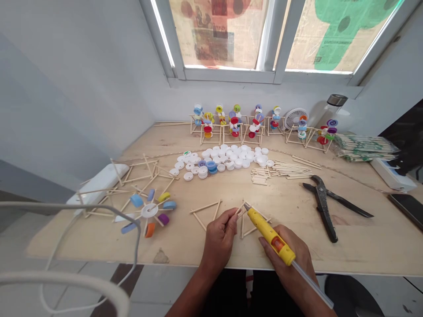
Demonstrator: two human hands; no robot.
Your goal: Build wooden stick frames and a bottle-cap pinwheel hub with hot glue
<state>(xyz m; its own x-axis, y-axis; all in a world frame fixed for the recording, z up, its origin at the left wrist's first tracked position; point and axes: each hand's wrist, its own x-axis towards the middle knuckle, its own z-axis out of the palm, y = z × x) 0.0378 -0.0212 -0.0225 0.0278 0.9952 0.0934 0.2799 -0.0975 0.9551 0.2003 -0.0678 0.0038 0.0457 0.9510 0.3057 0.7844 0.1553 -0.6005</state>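
In my right hand (294, 253) is a yellow hot glue gun (266, 226), with a clear glue stick (312, 284) jutting from its back end. Its dark nozzle touches or nearly touches the tip of a thin wooden stick (240, 208) that my left hand (221, 233) pinches between thumb and fingers. Just under the nozzle lies a triangle of wooden sticks (242, 226), partly hidden by the gun. Another stick triangle (203, 207) rests to the left, its lower right corner hidden behind my left hand.
White bottle caps (228, 156) lie heaped mid-table beside loose sticks (287, 169). Black pliers (322, 207) are at right, a phone (408, 209) beyond. Several stick-and-cap wheels on stands (234, 127) line the back. A multicoloured cap wheel (150, 210), stick frames (132, 169) and a white cable (137, 237) occupy the left.
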